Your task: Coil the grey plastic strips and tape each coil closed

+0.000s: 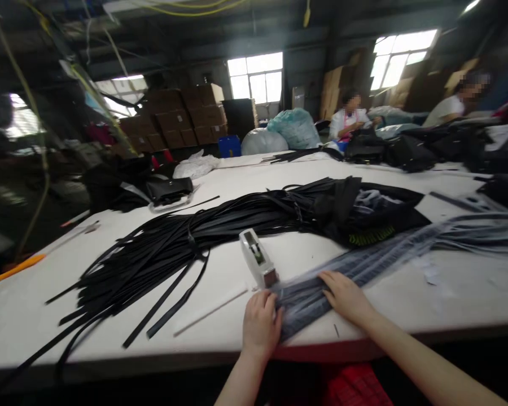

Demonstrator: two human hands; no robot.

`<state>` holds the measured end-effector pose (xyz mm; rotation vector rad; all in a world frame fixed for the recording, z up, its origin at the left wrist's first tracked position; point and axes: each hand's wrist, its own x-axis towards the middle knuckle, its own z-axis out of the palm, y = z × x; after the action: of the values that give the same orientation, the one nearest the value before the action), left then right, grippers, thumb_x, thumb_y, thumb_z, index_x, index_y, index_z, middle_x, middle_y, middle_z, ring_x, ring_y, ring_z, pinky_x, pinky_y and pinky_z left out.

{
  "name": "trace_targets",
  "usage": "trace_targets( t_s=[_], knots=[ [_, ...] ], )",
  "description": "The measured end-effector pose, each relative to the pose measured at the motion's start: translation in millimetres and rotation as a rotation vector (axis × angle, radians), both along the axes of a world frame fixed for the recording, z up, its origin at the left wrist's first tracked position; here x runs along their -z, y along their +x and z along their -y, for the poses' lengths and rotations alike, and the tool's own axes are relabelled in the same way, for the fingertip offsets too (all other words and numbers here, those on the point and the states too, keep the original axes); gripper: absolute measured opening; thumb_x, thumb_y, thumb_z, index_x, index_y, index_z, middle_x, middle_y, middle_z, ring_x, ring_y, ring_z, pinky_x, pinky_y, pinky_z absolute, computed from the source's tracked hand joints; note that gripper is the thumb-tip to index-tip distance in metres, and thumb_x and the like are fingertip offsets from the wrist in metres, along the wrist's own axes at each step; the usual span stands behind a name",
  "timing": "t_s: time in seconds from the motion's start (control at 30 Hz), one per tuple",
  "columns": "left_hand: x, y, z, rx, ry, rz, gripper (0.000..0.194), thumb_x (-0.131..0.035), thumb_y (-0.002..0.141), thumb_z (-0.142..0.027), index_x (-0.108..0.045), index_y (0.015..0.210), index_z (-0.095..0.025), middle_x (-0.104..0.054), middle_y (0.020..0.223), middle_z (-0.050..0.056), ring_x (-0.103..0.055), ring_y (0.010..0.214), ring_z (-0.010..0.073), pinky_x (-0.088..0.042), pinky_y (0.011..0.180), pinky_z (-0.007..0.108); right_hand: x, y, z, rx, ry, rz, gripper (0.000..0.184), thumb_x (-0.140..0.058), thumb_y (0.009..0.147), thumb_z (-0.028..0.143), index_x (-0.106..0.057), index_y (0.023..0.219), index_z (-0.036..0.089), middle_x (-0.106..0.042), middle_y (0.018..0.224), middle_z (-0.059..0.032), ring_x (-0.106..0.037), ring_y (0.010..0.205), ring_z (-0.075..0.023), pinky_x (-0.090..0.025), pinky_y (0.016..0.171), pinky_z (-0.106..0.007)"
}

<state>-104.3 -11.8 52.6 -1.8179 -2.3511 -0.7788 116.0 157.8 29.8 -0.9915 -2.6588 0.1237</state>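
Note:
A bundle of dark straps in a clear plastic bag [376,259] lies slantwise across the table near its front edge. My left hand [260,321] is closed at the bundle's left end, fingers curled against the plastic. Farther along, my right hand [347,296] grips the bag from above with bent fingers and thumb. Just beyond my left hand stands a white tape dispenser [256,256], close to the bag's end. A big pile of loose black straps [152,262], tied partway along, stretches across the table behind it.
A black bag with green lettering [364,211] lies at the pile's right end. Black bags [410,151] are heaped at the far right, where two people sit. An orange-handled tool [19,268] is at the left edge. Cartons [173,118] are stacked behind the white table [220,338].

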Motion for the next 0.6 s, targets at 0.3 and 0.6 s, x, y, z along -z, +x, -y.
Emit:
trace_targets(
  t_s=[0.3,0.6],
  knots=[
    [11.4,5.9,-18.0,0.135,-0.036,-0.167,0.047,-0.059,0.081,-0.020,-0.057,0.128,-0.018,-0.062,0.128,0.008,-0.055,0.119,0.0263,-0.041,0.106,0.042,-23.4,-0.1,-3.4,-0.030,0.082,0.067,0.018,-0.052,0.088,0.011,-0.067,0.087,0.020,-0.066,0.088,-0.0061,-0.059,0.086,-0.0208,-0.045,0.078,-0.032],
    [-18.7,56.0,18.1,0.031,-0.474,0.009,0.030,-0.060,0.079,-0.016,-0.064,0.108,-0.017,-0.065,0.111,0.012,-0.060,0.108,0.0288,-0.044,0.097,0.041,-5.6,40.8,31.7,-0.044,-0.045,-0.183,0.035,-0.051,0.081,0.009,-0.062,0.113,0.017,-0.066,0.114,-0.0124,-0.060,0.108,-0.0270,-0.049,0.097,-0.046]
  ],
)
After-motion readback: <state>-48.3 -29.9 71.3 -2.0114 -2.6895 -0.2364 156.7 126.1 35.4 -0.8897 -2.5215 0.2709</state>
